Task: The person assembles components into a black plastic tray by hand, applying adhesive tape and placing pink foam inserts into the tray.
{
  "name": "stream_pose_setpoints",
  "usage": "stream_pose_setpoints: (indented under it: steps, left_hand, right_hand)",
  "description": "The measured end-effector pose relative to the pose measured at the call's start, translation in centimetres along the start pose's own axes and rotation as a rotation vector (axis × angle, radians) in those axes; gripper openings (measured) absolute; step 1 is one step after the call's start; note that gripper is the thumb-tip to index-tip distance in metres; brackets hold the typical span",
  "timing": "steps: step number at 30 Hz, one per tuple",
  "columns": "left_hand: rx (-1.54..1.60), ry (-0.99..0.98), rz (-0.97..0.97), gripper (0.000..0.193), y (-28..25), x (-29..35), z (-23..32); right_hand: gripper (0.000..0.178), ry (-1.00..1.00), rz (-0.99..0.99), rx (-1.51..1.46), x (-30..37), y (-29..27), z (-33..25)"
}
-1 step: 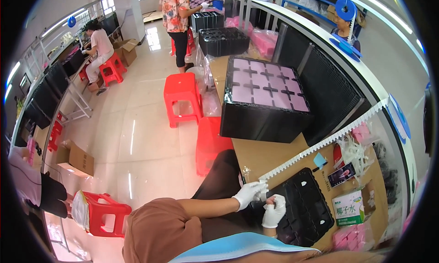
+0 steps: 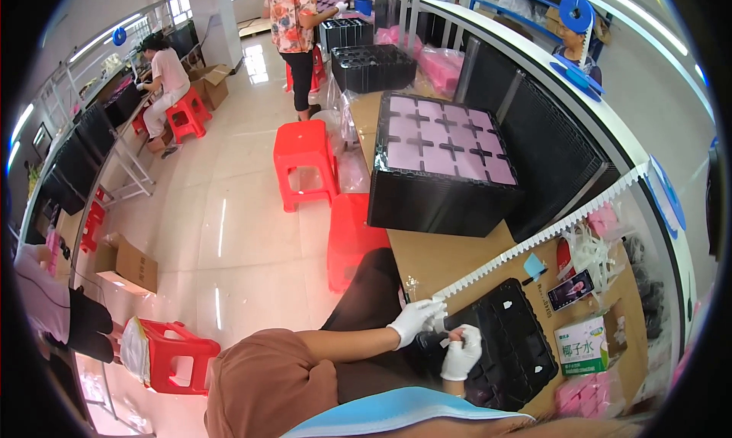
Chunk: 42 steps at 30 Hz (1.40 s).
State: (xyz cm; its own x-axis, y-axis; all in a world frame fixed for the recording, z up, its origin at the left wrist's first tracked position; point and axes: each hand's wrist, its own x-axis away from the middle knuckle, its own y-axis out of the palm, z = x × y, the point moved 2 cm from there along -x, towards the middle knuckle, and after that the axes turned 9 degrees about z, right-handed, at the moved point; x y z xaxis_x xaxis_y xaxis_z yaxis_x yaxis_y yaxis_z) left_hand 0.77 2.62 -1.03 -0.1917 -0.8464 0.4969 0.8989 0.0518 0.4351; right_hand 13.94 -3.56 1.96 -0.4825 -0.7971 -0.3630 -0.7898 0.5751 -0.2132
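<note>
Low centre of the frame: your gloved left hand pinches shut on the near end of the white toothed strip; your right hand closes on it just beside, above the black tray. Judged light, thin, flexible; hold it by its edges. Right: green-white carton, pink packets. Beyond: black tray stack holding pink squares.

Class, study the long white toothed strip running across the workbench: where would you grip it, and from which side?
Grip the white strip at its near end, where the left hand pinches it, coming from the bench's front edge. Its far end rises out of reach, and the black tray lies beside it.
</note>
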Motion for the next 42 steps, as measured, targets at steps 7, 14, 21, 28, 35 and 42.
stream_pose_setpoints:
  steps: [7, 14, 21, 28, 35, 42]
  left_hand:
    - [-0.072, -0.008, 0.017, 0.025, 0.1, 0.5, -0.3]
    - [-0.227, 0.221, -0.042, 0.023, 0.6, -0.9, 2.0]
    - [-0.555, 0.217, -0.023, 0.026, 0.2, -0.4, 0.4]
    - [-0.538, 0.230, -0.064, 0.026, 0.8, 0.0, -1.3]
    - [-0.528, 0.331, -0.103, 0.021, 0.5, 0.1, -2.1]
    - [-0.534, 0.191, -0.123, 0.024, 0.4, -0.2, 0.0]
  right_hand:
    - [0.012, 0.156, 0.170, 0.279, 2.0, -17.5, 3.4]
    - [0.003, 0.349, 0.228, 0.586, 6.6, -23.5, 2.6]
    - [0.002, 0.501, 0.065, 0.811, 7.5, -23.5, 2.0]
    - [0.004, 0.618, 0.039, 0.999, 7.1, -22.0, 2.6]
    - [0.006, 0.625, 0.010, 1.209, 5.9, -20.9, 3.0]
    - [0.004, 0.559, -0.017, 0.950, 5.9, -21.5, 2.4]
